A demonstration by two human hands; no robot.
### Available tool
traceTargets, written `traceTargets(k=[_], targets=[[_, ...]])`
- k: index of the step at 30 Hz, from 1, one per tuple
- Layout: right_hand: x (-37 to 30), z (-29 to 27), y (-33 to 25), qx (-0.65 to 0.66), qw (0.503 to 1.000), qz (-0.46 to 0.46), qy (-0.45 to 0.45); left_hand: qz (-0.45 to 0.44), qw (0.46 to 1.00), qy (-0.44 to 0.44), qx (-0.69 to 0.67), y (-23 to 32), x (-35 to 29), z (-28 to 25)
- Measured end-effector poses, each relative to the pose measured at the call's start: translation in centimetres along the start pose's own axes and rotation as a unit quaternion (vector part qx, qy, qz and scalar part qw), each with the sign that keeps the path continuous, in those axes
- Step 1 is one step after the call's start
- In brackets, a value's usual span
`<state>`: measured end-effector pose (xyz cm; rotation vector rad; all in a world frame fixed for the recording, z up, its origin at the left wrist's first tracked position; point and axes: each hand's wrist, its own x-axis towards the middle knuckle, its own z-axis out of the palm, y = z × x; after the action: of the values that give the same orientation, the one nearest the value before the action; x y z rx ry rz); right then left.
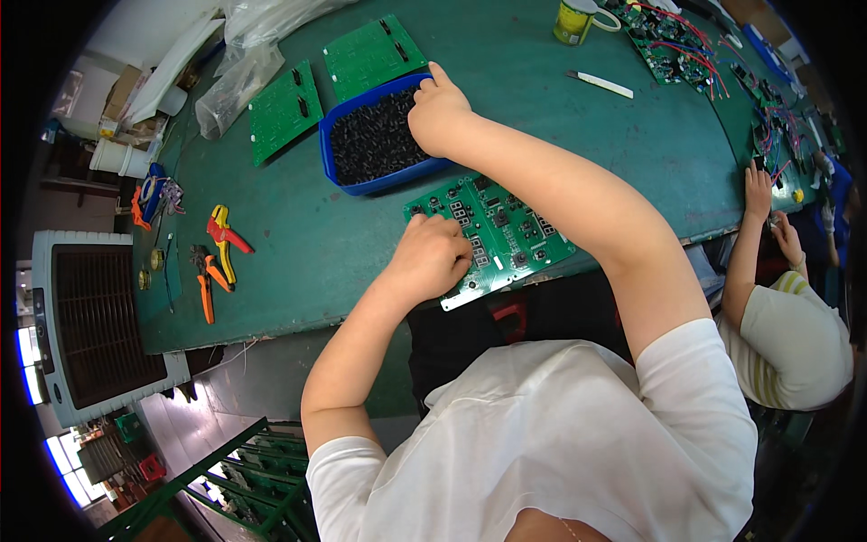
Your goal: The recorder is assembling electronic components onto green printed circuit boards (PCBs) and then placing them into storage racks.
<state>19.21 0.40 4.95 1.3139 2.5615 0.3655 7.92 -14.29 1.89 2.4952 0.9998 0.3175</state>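
Note:
My left hand (429,257) lies on the left end of a green circuit board (515,239) near the table's front edge. Its fingers are curled around that end, and what lies beneath them is hidden. Digit displays, buttons and small black parts cover the board. My right hand (440,113) reaches across to the far right corner of a blue plastic bin (379,187), gripping its rim, with one finger extended past the edge. Many small black parts (375,140) fill the bin. My right forearm passes above the board's right portion.
Two green circuit boards (287,113) with black connectors lie beyond the bin, beside clear plastic bags (230,95). Red-yellow wire strippers (224,239) and orange-handled pliers (209,280) are at left. A cutter knife (603,84), a yellow-green mug (573,23) and wired boards (673,50) lie rightward; another person (786,334) works there.

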Motion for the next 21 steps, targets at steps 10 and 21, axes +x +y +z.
traceTargets(k=[10,21], targets=[[-7.2,2.1,3.4,0.574,0.768,0.089,0.269,0.015,0.997,0.075,-0.012,-0.9,-0.2,0.4],[-24.3,8.7,1.1,0.827,0.501,0.195,0.165,-0.295,0.942,0.153,0.053,-11.8,4.8,-8.3]])
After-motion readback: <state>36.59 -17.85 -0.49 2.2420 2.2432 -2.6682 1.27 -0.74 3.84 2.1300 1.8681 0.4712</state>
